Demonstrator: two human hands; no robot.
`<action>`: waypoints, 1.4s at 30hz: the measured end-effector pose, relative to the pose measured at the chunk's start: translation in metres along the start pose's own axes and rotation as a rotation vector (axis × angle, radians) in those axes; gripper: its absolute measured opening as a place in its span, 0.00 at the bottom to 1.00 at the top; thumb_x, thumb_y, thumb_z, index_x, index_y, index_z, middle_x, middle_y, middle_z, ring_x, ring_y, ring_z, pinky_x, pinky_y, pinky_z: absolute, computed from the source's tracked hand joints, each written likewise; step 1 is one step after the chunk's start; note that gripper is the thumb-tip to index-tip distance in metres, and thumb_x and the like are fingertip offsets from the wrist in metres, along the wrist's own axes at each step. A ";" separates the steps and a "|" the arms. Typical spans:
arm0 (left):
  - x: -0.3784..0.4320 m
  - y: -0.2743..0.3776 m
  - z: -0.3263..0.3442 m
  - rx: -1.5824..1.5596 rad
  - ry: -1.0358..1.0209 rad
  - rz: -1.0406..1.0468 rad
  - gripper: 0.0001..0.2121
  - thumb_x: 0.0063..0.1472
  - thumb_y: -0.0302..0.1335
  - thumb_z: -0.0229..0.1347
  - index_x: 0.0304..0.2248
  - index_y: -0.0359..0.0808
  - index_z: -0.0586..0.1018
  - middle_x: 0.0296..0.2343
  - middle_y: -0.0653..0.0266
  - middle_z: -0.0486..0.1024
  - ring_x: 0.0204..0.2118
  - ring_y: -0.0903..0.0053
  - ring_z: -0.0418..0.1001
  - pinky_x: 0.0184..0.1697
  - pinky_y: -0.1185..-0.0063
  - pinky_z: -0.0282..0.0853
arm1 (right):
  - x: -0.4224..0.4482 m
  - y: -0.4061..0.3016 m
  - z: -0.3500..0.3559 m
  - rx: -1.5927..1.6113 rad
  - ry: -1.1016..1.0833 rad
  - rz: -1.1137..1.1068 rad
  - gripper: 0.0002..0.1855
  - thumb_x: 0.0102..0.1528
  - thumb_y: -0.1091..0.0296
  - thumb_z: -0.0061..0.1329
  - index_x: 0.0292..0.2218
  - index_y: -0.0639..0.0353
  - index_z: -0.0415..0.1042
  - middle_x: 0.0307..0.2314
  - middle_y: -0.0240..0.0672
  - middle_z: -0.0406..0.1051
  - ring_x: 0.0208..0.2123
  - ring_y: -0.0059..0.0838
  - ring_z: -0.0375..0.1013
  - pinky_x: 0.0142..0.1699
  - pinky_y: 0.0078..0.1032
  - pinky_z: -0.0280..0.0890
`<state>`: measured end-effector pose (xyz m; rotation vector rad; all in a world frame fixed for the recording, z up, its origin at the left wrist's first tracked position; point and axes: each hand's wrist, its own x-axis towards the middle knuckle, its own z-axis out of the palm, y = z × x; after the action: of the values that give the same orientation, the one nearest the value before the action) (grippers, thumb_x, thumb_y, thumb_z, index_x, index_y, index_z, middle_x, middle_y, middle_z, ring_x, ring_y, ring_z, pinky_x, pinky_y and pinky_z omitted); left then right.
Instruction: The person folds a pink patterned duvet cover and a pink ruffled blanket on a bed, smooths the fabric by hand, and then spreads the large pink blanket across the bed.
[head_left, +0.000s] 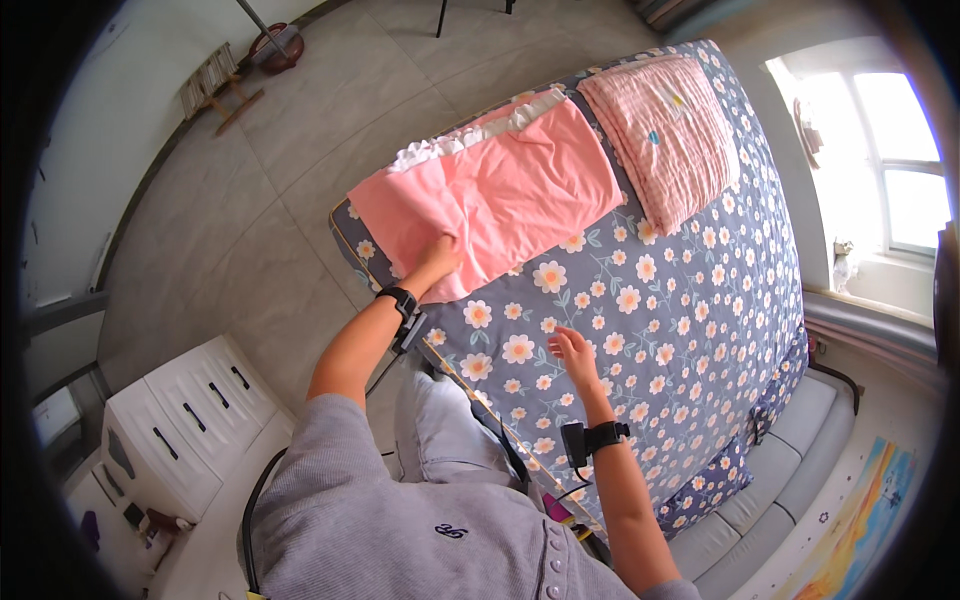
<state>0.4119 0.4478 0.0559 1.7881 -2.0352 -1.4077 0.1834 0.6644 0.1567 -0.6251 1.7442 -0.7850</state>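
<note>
A pink cloth (525, 187) with a white ruffled edge lies folded on a bed with a blue-grey flowered cover (675, 300). At its near left part my left hand (439, 259) rests on the fabric, which creases around the fingers; whether they grip it is hard to tell. Over the flowered cover, apart from the pink cloth, is my right hand (574, 352), fingers slightly spread and holding nothing. Beyond the pink cloth, to the right, lies a folded pink quilted blanket (664, 135) with checked sides.
Flowered pillows (709, 480) lie by the bed's grey padded headboard (765, 457) at lower right. A white drawer cabinet (187, 420) stands at lower left. On the floor at upper left are a small wooden folding stool (217, 90) and a dark red basin (277, 52). A window is at right.
</note>
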 end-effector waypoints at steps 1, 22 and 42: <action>-0.003 0.020 0.002 0.029 -0.004 0.133 0.14 0.43 0.33 0.50 0.29 0.32 0.70 0.25 0.49 0.71 0.29 0.55 0.68 0.33 0.68 0.63 | -0.003 -0.023 0.016 0.051 0.040 -0.082 0.16 0.52 0.63 0.37 0.40 0.63 0.63 0.28 0.36 0.69 0.30 0.25 0.69 0.34 0.17 0.62; -0.135 0.094 0.105 0.247 -0.459 0.382 0.16 0.48 0.40 0.48 0.28 0.34 0.71 0.31 0.53 0.69 0.35 0.62 0.67 0.37 0.70 0.62 | -0.332 0.258 -0.115 0.735 1.128 0.665 0.13 0.49 0.57 0.42 0.32 0.55 0.63 0.21 0.28 0.63 0.18 0.19 0.62 0.19 0.17 0.55; 0.019 0.121 0.221 -0.079 -0.732 0.218 0.15 0.48 0.36 0.51 0.24 0.29 0.70 0.18 0.62 0.69 0.21 0.76 0.67 0.23 0.79 0.61 | -0.288 0.155 -0.038 0.711 0.630 0.406 0.22 0.53 0.62 0.37 0.47 0.60 0.52 0.34 0.37 0.66 0.36 0.27 0.67 0.40 0.21 0.61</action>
<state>0.1849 0.5435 0.0009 1.0448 -2.3173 -2.2475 0.2255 0.9842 0.2221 0.4938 1.8655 -1.2933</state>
